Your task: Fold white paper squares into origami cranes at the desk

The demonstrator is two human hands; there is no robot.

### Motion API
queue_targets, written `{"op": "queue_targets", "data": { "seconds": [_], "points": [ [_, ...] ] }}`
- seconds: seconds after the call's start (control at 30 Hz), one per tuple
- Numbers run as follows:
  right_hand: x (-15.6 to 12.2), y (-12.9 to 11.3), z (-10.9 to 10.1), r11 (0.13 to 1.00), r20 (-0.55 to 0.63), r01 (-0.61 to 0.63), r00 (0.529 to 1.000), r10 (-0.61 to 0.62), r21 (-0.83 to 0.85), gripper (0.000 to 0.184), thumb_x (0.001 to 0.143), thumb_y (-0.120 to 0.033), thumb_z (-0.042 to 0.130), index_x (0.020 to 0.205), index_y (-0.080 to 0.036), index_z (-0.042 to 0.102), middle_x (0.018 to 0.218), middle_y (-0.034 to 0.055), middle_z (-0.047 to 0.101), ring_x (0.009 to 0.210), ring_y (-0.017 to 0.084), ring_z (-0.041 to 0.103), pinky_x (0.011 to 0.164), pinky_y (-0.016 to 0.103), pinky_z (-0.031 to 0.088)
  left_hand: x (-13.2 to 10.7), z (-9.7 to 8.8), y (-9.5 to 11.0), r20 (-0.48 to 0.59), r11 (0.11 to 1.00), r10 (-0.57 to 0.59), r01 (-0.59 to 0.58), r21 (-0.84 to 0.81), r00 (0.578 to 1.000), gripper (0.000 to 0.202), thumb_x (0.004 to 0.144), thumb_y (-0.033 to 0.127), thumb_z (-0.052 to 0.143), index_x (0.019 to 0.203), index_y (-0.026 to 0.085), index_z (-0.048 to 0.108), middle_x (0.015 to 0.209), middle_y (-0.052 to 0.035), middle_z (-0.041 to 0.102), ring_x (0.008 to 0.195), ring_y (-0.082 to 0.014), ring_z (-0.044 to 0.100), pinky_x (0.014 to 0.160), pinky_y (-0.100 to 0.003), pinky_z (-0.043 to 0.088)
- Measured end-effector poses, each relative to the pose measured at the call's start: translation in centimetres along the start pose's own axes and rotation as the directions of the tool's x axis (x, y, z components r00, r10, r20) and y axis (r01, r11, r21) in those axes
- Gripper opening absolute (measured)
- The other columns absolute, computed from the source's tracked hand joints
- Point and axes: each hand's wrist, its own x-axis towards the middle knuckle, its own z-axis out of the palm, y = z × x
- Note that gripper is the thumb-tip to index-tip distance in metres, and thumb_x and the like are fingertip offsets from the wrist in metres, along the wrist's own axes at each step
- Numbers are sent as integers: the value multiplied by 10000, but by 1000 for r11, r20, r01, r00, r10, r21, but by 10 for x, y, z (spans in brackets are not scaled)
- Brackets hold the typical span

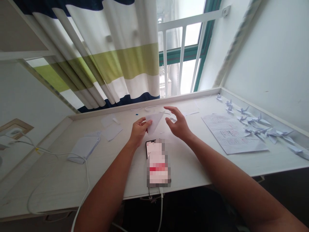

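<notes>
My left hand (pixel 138 130) pinches a folded white paper triangle (pixel 154 120) above the middle of the white desk (pixel 193 161). Its fingers are closed on the paper's left corner. My right hand (pixel 178 124) hovers just to the right of the paper with fingers spread and curved, holding nothing. A phone (pixel 158 162) lies flat on the desk below both hands, its screen lit.
A stack of white paper squares (pixel 84 148) lies at the left, with loose sheets (pixel 112 130) beside it. A printed sheet (pixel 233 133) lies at the right. Several folded paper cranes (pixel 260 127) line the right wall. White cables (pixel 60 158) trail over the left edge. A striped curtain (pixel 108 64) hangs behind.
</notes>
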Motion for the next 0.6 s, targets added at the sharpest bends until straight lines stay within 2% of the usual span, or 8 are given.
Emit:
{"op": "queue_targets", "data": {
  "seconds": [0.1, 0.17, 0.27, 0.37, 0.5, 0.6],
  "points": [
    [-1, -3, -3, 943, 57, 220, 975, -213, -249, 577, 927, -58, 567, 1422, -351, 614, 1552, 47, 544, 1476, 327, 455, 1211, 615, 413, 1, 1, 2, -98, 998, 53, -54, -10, 994, 402, 677, 403, 904, 913, 160, 690, 747, -23, 745, 556, -104, 583, 495, -221, 420],
    [-2, -5, -3, 898, 155, 297, 953, -260, -325, 594, 930, -32, 568, 1392, -398, 637, 1617, -1, 480, 1529, 334, 389, 1226, 624, 391, 0, 1, 4, -144, 997, 62, -66, -25, 988, 382, 684, 369, 894, 894, 163, 651, 756, -25, 744, 580, -117, 618, 540, -239, 497],
    [-3, -5, -2, 849, 291, 368, 918, -268, -378, 466, 942, -68, 625, 1245, -408, 724, 1647, -49, 450, 1548, 350, 362, 1218, 648, 389, -1, 2, 6, -152, 996, 44, -55, -66, 987, 396, 695, 337, 887, 906, 175, 594, 806, -35, 756, 643, -152, 689, 641, -305, 591],
    [-2, -1, -2, 835, 322, 386, 908, -269, -392, 325, 960, -135, 671, 1161, -377, 755, 1634, -37, 477, 1544, 352, 370, 1196, 658, 406, -2, 3, 8, -110, 993, 26, -39, -110, 994, 437, 711, 316, 884, 993, 186, 575, 887, -40, 773, 725, -182, 738, 724, -356, 624],
    [0, 3, -5, 845, 282, 358, 924, -258, -398, 288, 954, -172, 715, 1145, -382, 763, 1598, -32, 519, 1529, 347, 393, 1174, 657, 425, -3, 3, 9, -30, 989, -13, 9, -145, 999, 508, 721, 286, 870, 1150, 193, 614, 957, -37, 777, 785, -191, 749, 784, -390, 631],
    [1, 3, -6, 855, 243, 348, 932, -270, -384, 182, 969, -225, 714, 1062, -366, 778, 1578, -29, 532, 1518, 342, 403, 1170, 643, 433, -5, 4, 11, 35, 986, -30, 35, -162, 999, 431, 721, 266, 863, 1075, 171, 636, 959, -50, 776, 808, -216, 771, 828, -416, 630]
  ]
}}
